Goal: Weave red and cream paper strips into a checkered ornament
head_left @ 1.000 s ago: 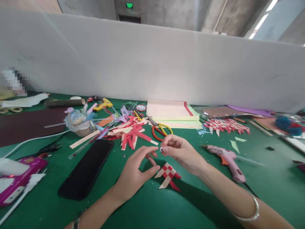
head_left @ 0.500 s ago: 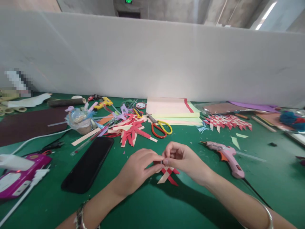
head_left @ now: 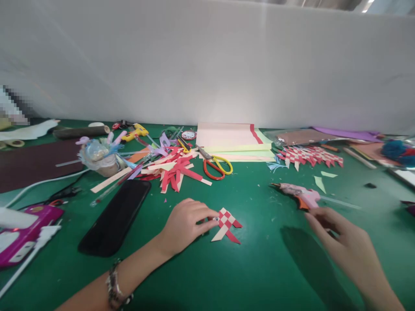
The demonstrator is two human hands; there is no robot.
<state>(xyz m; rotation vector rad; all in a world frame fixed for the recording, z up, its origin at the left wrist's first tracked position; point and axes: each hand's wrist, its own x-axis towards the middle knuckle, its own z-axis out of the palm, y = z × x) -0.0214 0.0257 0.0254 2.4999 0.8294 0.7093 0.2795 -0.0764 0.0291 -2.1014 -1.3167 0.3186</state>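
A small fish woven from red and cream paper strips (head_left: 228,223) lies on the green table (head_left: 227,276), with a tiny black-and-white eye at its left end. My left hand (head_left: 186,224) rests beside it, and its fingertips press on that left end. My right hand (head_left: 343,242) is out to the right with fingers stretched open, just short of the handle of a pink glue gun (head_left: 296,194) that lies on the table with its nozzle pointing left.
A black phone (head_left: 115,218) lies left of my left hand. Behind it are a heap of red and cream strips (head_left: 175,170), scissors (head_left: 215,166), stacked paper sheets (head_left: 233,144), a row of woven fish (head_left: 308,156), a cup (head_left: 100,160) and a magenta glue gun (head_left: 22,233). A white partition closes the back.
My right hand has left the woven fish and swung right toward the pink glue gun. My left hand stays on the fish, now pressing its left end. The view tilted down slightly.
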